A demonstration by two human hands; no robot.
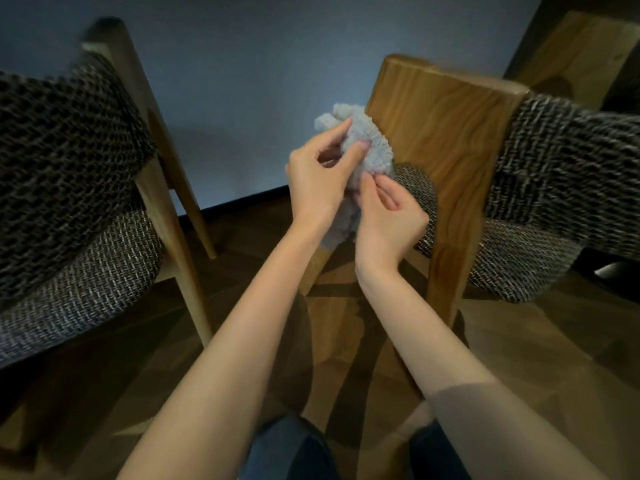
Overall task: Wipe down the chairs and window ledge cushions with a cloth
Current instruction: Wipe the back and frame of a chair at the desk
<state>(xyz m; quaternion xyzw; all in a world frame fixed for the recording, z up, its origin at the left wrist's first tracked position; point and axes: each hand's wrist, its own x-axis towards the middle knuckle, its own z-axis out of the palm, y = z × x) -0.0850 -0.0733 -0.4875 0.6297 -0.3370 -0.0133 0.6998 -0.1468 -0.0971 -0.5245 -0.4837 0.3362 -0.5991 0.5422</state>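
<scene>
The cloth was pale grey and fluffy. Both chairs wore black-and-white woven tweed over honey-brown wooden frames. The wall was blue-grey, the floor dark brown wood.

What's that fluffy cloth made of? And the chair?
The cloth looks like fluffy microfibre or terry: pale grey, with a looped pile. The chair frame looks like varnished wood, showing grain. The chair cushion looks like coarse woven fabric, flecked black and white.

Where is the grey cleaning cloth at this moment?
In the head view the cloth sits near centre, bunched between the left hand, pinching its upper part, and the right hand, pinching lower down, just left of the wooden frame of the right-hand chair.
</scene>
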